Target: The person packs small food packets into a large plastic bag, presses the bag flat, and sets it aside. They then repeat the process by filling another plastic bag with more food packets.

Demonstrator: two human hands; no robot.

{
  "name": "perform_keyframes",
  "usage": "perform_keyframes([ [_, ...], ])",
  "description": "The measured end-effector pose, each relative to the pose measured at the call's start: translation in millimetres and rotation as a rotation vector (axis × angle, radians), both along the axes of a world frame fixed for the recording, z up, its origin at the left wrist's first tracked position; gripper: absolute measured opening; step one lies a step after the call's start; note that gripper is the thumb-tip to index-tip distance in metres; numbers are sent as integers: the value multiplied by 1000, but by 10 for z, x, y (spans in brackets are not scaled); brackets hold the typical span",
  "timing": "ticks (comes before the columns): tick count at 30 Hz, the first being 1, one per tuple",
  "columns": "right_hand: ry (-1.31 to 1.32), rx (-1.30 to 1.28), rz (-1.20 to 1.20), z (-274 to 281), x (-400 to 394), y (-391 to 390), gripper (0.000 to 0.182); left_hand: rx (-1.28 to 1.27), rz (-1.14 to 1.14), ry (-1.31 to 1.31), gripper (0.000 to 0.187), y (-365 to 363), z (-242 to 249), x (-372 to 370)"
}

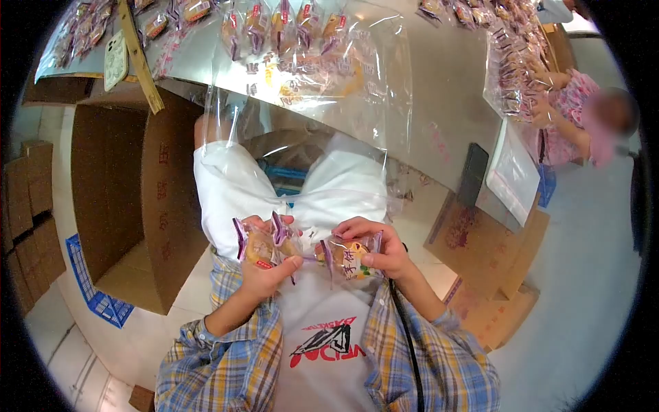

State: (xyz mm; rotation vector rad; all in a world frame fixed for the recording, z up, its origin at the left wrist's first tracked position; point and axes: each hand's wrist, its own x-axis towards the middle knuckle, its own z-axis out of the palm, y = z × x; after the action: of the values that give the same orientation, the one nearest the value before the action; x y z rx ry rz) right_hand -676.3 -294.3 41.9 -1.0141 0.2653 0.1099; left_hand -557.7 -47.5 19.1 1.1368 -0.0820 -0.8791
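Left hand [269, 273] and right hand [390, 255] hold packets [351, 259]; count unclear.

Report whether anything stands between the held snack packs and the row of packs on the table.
Yes: a clear plastic bag spreads from over the white shorts onto the table, between the held snack packs and the row; whether it encloses the row is unclear.

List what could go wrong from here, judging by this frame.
The left hand and right hand hold wrapped snacks above the lap, so a slipped one could drop there or to the floor.
The clear bag hangs past the table edge; a tug might shift it and disturb the snack row at its far end.
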Motion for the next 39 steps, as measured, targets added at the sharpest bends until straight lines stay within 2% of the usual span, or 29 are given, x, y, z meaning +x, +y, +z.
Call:
perform_keyframes([
  [2,10,18,-31,-8,13,7,45,-68,15,78,81,3,-24,45],
  [5,76,149,-116,-36,13,24,46,43,81,79,82,111,-81,144],
  [6,121,236,-167,10,21,37,46,221,80,-37,81,173,-59,189],
  [8,137,382,-241,93,75,39,46,132,115,-191,81,162,-14,180],
  [10,158,263,-241,132,145,128,45,13,60,-256,80,103,27,179],
  [11,169,206,-232,152,190,180,45,4,31,-382,79,40,54,157],
  [12,234,27,-154,188,238,211,40,-2,3,-509,79,-37,80,134],
  [14,287,29,-163,253,324,249,35,-49,-3,-750,81,-97,-39,148],
  [17,293,169,-200,379,372,250,28,191,-207,-945,86,-87,20,286],
  [18,288,232,-184,397,377,247,28,137,-219,-944,89,-110,2,299],
  [21,326,282,-135,308,348,174,30,-96,72,-657,85,-302,-260,50],
  [23,344,282,-144,267,327,150,32,-154,80,-677,87,-324,-385,68],
  [28,284,268,-181,339,325,178,38,-197,149,-613,91,-500,-240,85],
  [30,202,123,-146,240,227,209,38,-106,49,-322,92,-395,-353,54],
  [31,165,50,-125,249,226,215,38,-129,8,-346,90,-326,-396,84],
  [32,111,164,-114,303,239,206,33,-151,-33,-369,89,-257,-439,114],
  [35,30,-68,-185,342,272,127,35,-99,29,-226,78,-317,-125,229],
  [38,-186,-397,-533,281,358,154,42,-120,97,-223,75,-389,23,309],
  [39,-271,-582,-520,235,389,154,44,-137,122,-87,74,-401,52,305],
])
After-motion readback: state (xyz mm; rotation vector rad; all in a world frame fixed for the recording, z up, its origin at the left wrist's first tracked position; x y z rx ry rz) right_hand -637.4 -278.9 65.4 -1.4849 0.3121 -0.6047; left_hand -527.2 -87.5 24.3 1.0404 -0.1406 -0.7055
